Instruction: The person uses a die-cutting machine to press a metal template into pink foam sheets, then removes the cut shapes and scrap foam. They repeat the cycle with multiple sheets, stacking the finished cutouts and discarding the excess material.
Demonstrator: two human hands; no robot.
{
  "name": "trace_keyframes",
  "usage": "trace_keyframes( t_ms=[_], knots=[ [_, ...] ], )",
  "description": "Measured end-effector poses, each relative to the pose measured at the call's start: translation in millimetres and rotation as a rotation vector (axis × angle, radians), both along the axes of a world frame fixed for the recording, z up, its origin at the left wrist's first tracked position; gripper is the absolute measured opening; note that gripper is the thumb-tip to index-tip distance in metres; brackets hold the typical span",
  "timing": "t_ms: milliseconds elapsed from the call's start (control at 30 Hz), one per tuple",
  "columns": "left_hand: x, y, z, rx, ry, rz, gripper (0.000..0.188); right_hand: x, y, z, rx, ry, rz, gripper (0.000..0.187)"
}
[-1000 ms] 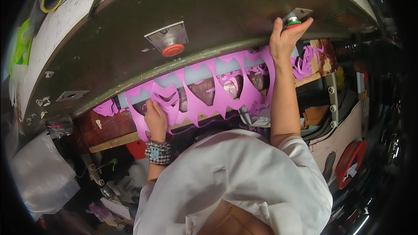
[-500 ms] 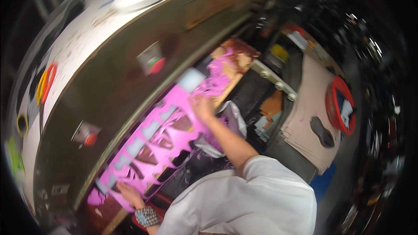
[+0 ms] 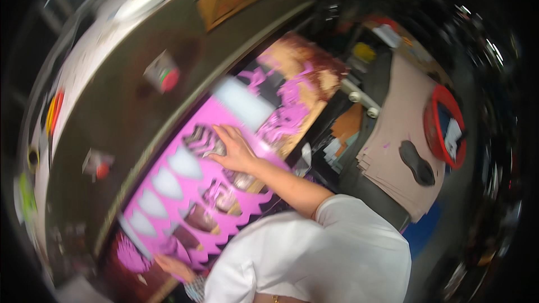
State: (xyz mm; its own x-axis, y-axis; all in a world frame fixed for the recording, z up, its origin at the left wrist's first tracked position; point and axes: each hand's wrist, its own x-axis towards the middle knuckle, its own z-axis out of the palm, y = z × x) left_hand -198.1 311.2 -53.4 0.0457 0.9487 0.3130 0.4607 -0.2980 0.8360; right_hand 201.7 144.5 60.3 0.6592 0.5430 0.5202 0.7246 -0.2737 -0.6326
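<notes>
A bright pink sheet [image 3: 196,191] lies across the work board, with a row of pale pointed cut-out openings [image 3: 167,183] in it. My right hand [image 3: 234,148] is closed around the near side of a dark zigzag-edged metal cutting die [image 3: 202,140], which rests on the sheet. Several more metal-edged dies [image 3: 225,197] and dark shapes lie along the sheet's near side. At the lower left corner of the sheet, my left hand [image 3: 173,266] lies with fingers stretched out at its edge. Motion blur softens its fingertips.
A dark green machine beam [image 3: 112,106] stands along the far side, bearing two red-capped buttons [image 3: 168,80]. Pink scraps [image 3: 289,106] are heaped at the board's right end. Beyond are stacked beige sheets [image 3: 401,134], a dark sole shape [image 3: 416,163] and a red basket [image 3: 461,154].
My right hand has moved from the sheet's right end leftward onto the zigzag die. More whole pointed openings show in the sheet. The head view has shifted; my left hand stays near the lower corner.
</notes>
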Motion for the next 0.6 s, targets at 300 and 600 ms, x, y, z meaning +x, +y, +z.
trace_keyframes(
  t_ms=[300,600],
  knots=[
    [124.0,20.9,91.9,-0.602,-0.593,-0.428,0.021,-31.9,21.1,-11.0,0.162,0.518,0.000,0.082],
    [287.5,-6.8,133.5,-0.607,-0.355,-0.848,0.021,-2.2,-42.5,34.8,0.767,1.091,-0.076,0.073]
  ],
)
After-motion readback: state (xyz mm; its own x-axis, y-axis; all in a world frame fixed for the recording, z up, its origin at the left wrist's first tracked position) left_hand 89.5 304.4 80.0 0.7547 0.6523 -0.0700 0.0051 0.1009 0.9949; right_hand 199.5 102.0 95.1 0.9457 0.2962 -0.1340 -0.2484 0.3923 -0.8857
